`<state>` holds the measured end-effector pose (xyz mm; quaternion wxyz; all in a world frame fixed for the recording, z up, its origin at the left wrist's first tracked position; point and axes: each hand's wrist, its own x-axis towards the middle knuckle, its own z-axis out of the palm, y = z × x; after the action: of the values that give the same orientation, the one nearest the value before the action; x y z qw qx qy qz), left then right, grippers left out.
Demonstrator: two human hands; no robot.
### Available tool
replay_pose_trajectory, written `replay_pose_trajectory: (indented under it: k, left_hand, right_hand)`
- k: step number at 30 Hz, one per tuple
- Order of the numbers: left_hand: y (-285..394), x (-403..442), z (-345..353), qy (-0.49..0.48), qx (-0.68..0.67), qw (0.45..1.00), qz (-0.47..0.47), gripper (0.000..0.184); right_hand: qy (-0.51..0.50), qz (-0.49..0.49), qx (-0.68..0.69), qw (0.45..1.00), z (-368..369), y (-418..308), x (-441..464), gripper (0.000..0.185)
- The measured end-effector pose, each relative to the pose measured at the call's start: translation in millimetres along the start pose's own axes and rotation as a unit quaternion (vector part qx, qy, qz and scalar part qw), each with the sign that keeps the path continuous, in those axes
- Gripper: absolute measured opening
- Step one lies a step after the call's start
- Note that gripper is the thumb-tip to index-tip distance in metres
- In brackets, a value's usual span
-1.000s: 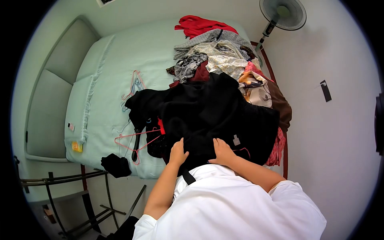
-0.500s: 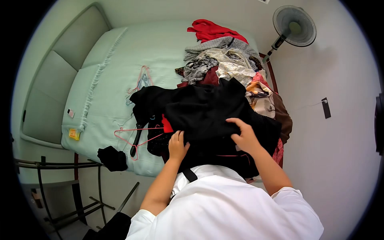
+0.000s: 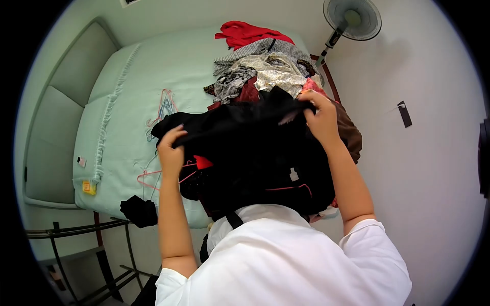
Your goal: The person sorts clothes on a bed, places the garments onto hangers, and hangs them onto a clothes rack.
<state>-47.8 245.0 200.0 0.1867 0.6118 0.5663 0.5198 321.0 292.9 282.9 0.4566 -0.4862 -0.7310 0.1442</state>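
Note:
A black top point(image 3: 229, 127) is stretched between my two hands above the pile of dark clothes on the bed. My left hand point(image 3: 171, 148) grips its left edge, with the fingers curled over the fabric. At the top's right end, my right hand point(image 3: 322, 118) pinches the cloth. Beneath it lie more black clothes point(image 3: 255, 188) with a thin pink line and a pale tag point(image 3: 293, 174). Just right of my left forearm, a bit of red cloth point(image 3: 202, 161) shows near a pink hanger point(image 3: 146, 179), which my forearm partly hides.
Patterned clothes point(image 3: 278, 74) and a red garment point(image 3: 250, 33) are heaped on the far part of the bed point(image 3: 138, 112). Several hangers point(image 3: 166, 104) lie left of the pile. A standing fan point(image 3: 352, 20) is at the back right; a dark metal rack point(image 3: 76, 234) stands at the lower left.
Both hands have moved up and apart, and now hold the black top by its edges. The top is lifted and spread, uncovering the pale tag below. The camera view has shifted slightly.

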Motion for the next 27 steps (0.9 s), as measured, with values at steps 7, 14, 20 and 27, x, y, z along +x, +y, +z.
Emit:
replay_pose_trajectory:
  k: [7, 14, 20, 27]
  left_hand:
    - [-35.1, -48.2, -12.0, -0.04, 0.058, 0.994, -0.086, 0.033]
    - [-154.1, -267.5, 37.9, -0.123, 0.019, 0.922, -0.366, 0.034]
    - [-144.5, -263.4, 38.6, -0.1, -0.028, 0.903, -0.416, 0.032]
    - [-94.0, -194.5, 12.2, 0.115, -0.185, 0.855, -0.471, 0.036]
  right_hand:
    - [-0.132, -0.003, -0.02, 0.991, 23.1, 30.2, -68.0, 0.034]
    - [-0.043, 0.12, -0.215, 0.968, -2.1, 116.9, -215.6, 0.038]
    - [0.201, 0.451, -0.074, 0.866, -65.2, 264.1, -242.1, 0.076]
    - [0.103, 0.432, -0.013, 0.896, 19.1, 219.0, -212.5, 0.077]
